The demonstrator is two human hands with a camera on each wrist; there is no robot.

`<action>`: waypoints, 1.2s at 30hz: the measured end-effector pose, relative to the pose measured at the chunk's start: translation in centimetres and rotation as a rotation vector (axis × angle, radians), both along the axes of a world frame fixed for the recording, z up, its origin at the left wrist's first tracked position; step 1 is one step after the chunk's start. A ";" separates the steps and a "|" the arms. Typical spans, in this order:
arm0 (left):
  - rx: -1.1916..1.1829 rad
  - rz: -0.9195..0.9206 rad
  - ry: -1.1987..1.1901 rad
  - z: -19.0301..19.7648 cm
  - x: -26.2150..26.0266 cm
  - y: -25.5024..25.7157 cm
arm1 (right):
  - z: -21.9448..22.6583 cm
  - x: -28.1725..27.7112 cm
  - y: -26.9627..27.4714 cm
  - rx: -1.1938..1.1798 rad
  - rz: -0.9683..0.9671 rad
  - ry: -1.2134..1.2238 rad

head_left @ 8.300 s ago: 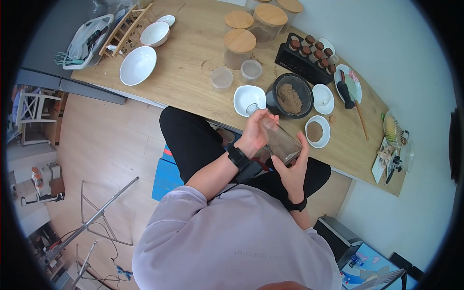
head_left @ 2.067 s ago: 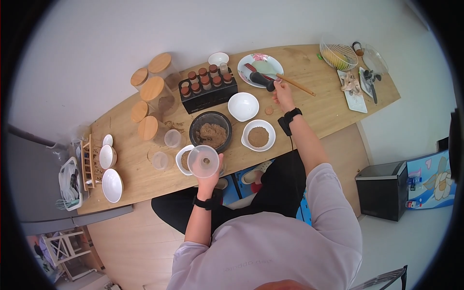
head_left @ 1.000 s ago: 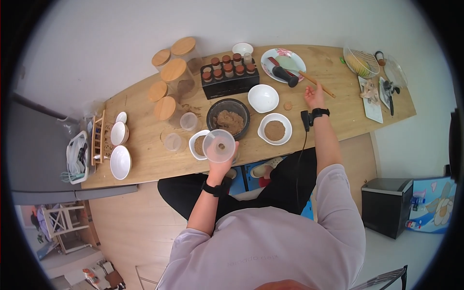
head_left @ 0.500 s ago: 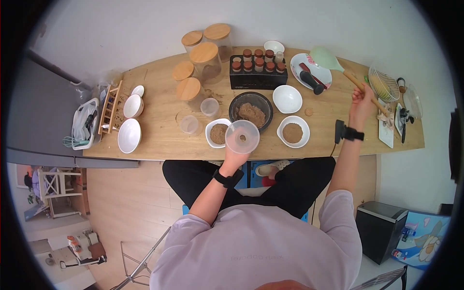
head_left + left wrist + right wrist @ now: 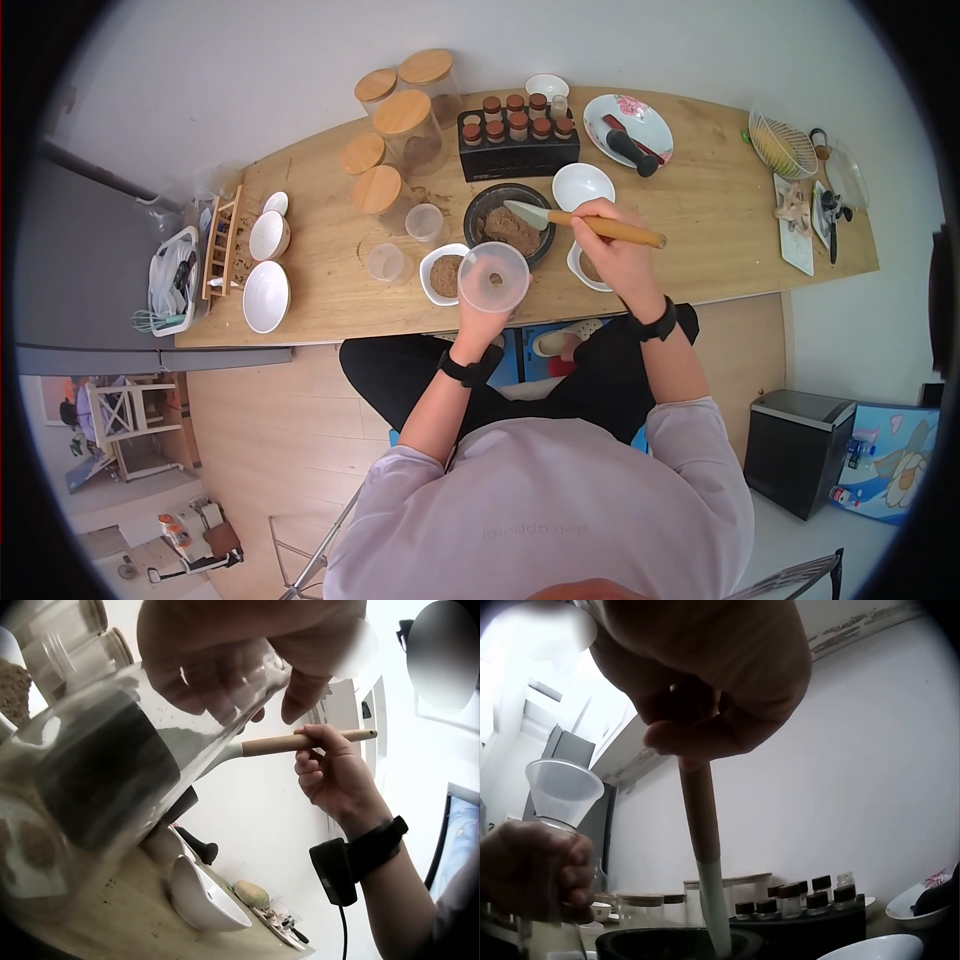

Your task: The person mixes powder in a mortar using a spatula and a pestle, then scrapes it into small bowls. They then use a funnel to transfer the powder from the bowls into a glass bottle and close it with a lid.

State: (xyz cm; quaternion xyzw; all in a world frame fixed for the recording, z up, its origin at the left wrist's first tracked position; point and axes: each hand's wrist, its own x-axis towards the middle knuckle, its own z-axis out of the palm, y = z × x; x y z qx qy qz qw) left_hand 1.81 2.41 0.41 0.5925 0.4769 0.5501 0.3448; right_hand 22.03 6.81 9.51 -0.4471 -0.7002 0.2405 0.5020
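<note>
My left hand (image 5: 483,322) grips a clear glass bottle (image 5: 553,941), with a translucent plastic funnel (image 5: 494,260) standing in its mouth. The bottle is upright at the table's front edge, just in front of the black mortar (image 5: 474,203). In my right hand (image 5: 622,258) is a spatula (image 5: 612,229), held by its wooden handle over the mortar. Its pale green head dips toward the coarse brown powder (image 5: 508,232) inside. In the right wrist view the mortar wall hides the head's tip. A white bowl of powder (image 5: 445,277) sits left of the funnel.
Another powder bowl (image 5: 578,268) is partly under my right hand, with a white bowl (image 5: 583,184) behind it. A black rack of vials (image 5: 518,158), wooden-lidded jars (image 5: 404,112) and a floral plate (image 5: 650,122) with a pestle (image 5: 630,152) stand at the back.
My right hand has picked up the spatula from the floral plate, lifted it to the right and brought it back over the mortar. The funnel has been set in the bottle since the first frame.
</note>
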 end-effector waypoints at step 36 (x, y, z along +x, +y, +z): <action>-0.082 -0.097 -0.054 2.3 -0.5 -0.1 | 1.4 2.9 -1.3 -0.502 -0.155 1.008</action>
